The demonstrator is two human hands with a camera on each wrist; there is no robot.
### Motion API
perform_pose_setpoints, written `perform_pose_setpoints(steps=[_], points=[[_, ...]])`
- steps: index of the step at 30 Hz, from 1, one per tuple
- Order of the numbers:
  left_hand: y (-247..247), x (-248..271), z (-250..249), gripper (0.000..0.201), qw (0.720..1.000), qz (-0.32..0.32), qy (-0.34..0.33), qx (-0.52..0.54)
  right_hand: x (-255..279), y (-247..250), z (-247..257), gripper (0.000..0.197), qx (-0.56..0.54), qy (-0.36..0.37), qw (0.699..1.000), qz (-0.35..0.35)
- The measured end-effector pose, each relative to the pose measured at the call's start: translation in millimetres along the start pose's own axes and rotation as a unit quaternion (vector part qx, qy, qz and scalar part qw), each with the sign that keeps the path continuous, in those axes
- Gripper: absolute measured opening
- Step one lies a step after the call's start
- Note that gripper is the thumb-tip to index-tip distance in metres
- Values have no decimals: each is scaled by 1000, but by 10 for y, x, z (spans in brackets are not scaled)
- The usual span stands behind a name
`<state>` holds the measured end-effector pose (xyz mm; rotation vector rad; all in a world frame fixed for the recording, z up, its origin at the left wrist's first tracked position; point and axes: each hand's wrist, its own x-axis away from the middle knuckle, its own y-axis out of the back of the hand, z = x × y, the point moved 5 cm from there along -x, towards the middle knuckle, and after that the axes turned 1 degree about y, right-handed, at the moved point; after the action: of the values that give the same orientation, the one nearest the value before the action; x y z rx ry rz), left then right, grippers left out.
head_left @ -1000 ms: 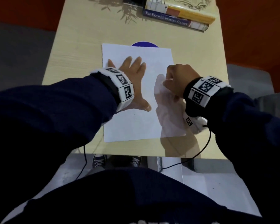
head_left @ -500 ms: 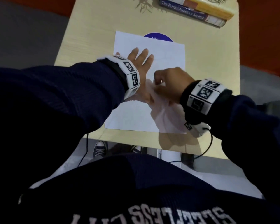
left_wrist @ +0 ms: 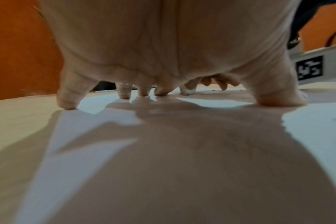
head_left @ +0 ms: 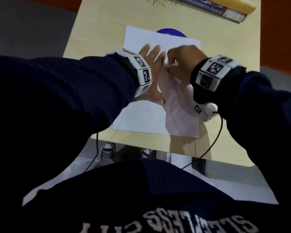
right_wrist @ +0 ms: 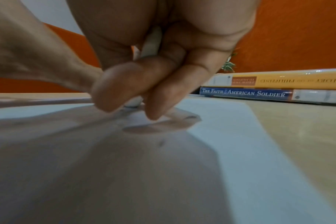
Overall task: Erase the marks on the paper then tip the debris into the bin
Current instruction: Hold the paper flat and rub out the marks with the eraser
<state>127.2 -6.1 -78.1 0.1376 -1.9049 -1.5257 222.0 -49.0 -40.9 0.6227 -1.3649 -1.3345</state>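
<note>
A white sheet of paper (head_left: 141,118) lies on the light wooden table (head_left: 97,31). My left hand (head_left: 151,64) lies flat on the paper's left half with fingers spread, pressing it down; its fingertips (left_wrist: 67,104) touch the sheet. My right hand (head_left: 183,59) sits just right of the left one, fingers curled. In the right wrist view it pinches a small white eraser (right_wrist: 152,44) whose lower end (right_wrist: 133,103) meets the paper (right_wrist: 230,136). Small dark specks (right_wrist: 161,143) lie on the sheet near the eraser. No bin is in view.
Two stacked books (head_left: 225,7) lie at the table's far right edge, also seen as books (right_wrist: 269,89) behind the paper. A purple disc (head_left: 170,32) peeks out from under the paper's far edge. An orange wall stands behind the table; cables hang off its near edge.
My right hand has moved left and up across the paper, close to the left hand. The left hand has stayed flat on the sheet.
</note>
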Motion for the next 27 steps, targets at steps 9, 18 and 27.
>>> perform_pose_setpoints(steps=[9, 18, 27], points=[[18, 6, -13, 130, 1000, 6, -3, 4, 13, -5, 30, 12, -1, 8, 1000, -2], [-14, -8, 5, 124, 1000, -3, -3, 9, 3, -16, 31, 15, -1, 16, 1000, -9], [-25, -14, 28, 131, 1000, -13, -8, 17, -74, 6, 54, 14, 8, 24, 999, -27]])
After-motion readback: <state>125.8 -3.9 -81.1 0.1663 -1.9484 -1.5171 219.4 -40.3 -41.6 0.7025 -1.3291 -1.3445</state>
